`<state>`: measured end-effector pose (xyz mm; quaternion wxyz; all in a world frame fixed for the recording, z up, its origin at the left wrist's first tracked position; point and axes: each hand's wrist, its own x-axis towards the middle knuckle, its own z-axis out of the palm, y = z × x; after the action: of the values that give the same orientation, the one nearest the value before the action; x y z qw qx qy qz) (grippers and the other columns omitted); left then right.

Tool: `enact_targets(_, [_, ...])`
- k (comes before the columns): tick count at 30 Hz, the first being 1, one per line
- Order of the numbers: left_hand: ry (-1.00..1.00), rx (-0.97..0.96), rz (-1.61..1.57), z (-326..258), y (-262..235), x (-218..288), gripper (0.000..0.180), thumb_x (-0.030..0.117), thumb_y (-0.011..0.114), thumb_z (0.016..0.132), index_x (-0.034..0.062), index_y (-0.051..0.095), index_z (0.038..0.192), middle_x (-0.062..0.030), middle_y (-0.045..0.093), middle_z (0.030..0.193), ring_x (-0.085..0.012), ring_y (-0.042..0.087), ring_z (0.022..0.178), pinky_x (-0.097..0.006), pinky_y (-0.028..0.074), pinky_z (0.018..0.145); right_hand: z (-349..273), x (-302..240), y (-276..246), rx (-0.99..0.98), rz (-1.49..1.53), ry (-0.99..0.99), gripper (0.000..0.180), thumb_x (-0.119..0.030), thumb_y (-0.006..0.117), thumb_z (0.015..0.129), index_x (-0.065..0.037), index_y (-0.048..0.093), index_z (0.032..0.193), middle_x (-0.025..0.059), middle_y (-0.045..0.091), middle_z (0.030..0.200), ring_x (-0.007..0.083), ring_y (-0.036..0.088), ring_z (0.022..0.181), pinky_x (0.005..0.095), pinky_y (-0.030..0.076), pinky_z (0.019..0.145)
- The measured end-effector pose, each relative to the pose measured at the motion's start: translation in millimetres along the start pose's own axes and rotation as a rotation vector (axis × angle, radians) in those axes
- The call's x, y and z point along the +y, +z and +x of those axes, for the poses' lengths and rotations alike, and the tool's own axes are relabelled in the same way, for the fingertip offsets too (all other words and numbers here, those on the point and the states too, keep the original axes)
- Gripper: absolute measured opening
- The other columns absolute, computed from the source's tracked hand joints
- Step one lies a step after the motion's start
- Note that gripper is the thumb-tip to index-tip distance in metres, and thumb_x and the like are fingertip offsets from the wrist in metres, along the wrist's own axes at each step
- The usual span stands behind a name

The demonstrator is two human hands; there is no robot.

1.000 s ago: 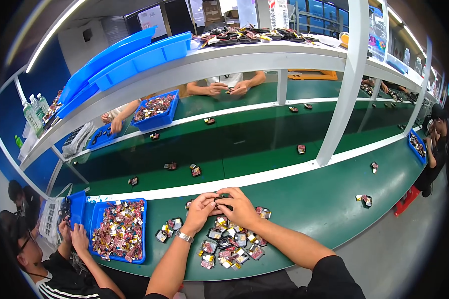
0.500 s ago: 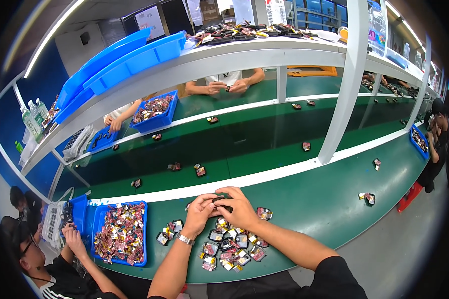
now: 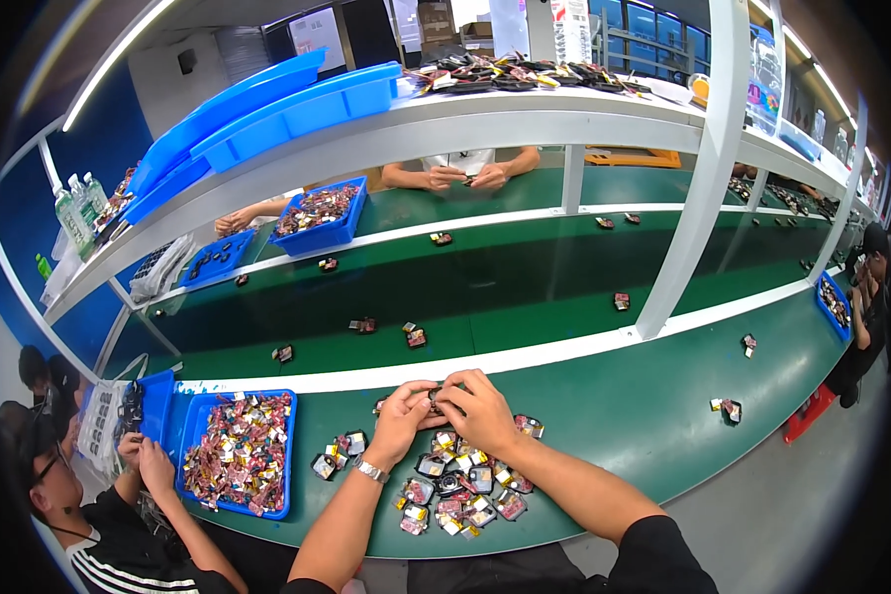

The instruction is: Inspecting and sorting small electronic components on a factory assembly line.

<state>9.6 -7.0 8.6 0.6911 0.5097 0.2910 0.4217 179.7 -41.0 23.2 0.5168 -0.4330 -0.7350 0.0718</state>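
Small dark part (image 3: pixel 434 399) sits pinched between left hand (image 3: pixel 403 420) and right hand (image 3: pixel 478 411), on the near green bench. Finished-looking pieces (image 3: pixel 460 485) pile just below; the blue bin (image 3: pixel 238 465) at left looks full.

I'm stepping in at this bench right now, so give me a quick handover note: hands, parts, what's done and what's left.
Left hand and right hand meet at the near edge of the green conveyor bench, fingertips pinched together on one small dark part; it is too small to tell more.
Just below the hands lies a cluster of small dark square parts with coloured bits, loose on the bench.
To the left stands a blue plastic bin of mixed colourful pieces.
Done: one part is in hand.
Left: the cluster on the bench lies untouched.
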Motion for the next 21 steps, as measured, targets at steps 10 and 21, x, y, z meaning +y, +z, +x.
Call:
enact_targets(10, [-0.017, 0.022, -0.005, 0.2, -0.8, 0.7, 0.025, 0.003, 0.046, 0.097, -0.0030, 0.047, 0.122, -0.0130, 0.063, 0.109, -0.0191, 0.064, 0.099, -0.034, 0.058, 0.086, 0.6, -0.1, 0.3, 0.006, -0.117, -0.106, 0.018, -0.003, 0.071, 0.072, -0.005, 0.066, 0.089, 0.0072, 0.059, 0.092, 0.0255, 0.059, 0.086, 0.0343, 0.052, 0.073])
enact_targets(21, [-0.029, 0.016, -0.012, 1.5, 0.1, -2.0, 0.024, 0.003, 0.050, 0.096, -0.0020, 0.050, 0.120, -0.0114, 0.063, 0.109, -0.0177, 0.064, 0.097, -0.033, 0.058, 0.082, -1.8, 2.5, 3.7, 0.024, -0.116, -0.044, 0.013, -0.004, 0.071, 0.076, -0.005, 0.066, 0.088, 0.0076, 0.058, 0.088, 0.0253, 0.059, 0.081, 0.0347, 0.051, 0.069])
